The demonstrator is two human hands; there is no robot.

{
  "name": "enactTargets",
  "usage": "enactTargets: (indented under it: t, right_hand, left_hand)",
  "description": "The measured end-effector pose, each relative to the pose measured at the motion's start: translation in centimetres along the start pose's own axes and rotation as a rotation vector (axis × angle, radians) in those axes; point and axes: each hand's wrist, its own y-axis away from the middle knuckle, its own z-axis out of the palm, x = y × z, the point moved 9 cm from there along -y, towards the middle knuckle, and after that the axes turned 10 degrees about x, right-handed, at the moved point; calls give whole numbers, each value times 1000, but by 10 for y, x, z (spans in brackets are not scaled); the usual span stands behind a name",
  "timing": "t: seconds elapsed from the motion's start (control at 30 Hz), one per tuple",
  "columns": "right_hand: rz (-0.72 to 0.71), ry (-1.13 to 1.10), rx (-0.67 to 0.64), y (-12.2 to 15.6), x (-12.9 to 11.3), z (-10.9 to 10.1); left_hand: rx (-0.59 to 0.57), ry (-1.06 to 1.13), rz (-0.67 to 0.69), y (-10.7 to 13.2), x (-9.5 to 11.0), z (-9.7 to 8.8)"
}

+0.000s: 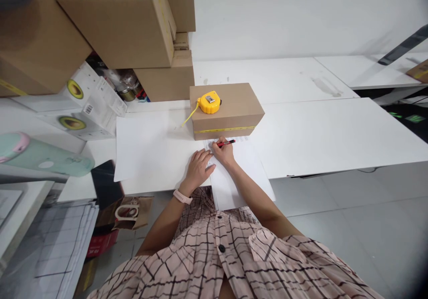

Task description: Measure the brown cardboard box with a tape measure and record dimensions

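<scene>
My right hand (223,153) is closed around a red pen (226,143), its tip on a white sheet of paper (234,178) that hangs over the table's near edge. My left hand (199,167) lies flat with fingers spread, pressing the sheet's left side; a pale watch band is on its wrist. Just beyond the pen stands a small cardboard box (227,110) with a yellow tape measure (209,102) on top, its tape hanging down the left side.
A larger white sheet (150,147) lies left of the hands on the white table (334,134). Stacked cardboard boxes (123,27) and white product boxes (87,103) crowd the back left. A mint-green bottle (40,156) sits at far left. A tape dispenser (127,211) rests below.
</scene>
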Motion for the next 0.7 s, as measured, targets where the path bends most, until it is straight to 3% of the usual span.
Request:
enactTargets:
  t: [0.7]
  right_hand:
    - [8, -41, -7, 0, -1, 0]
  left_hand:
    - [15, -2, 12, 1, -1, 1]
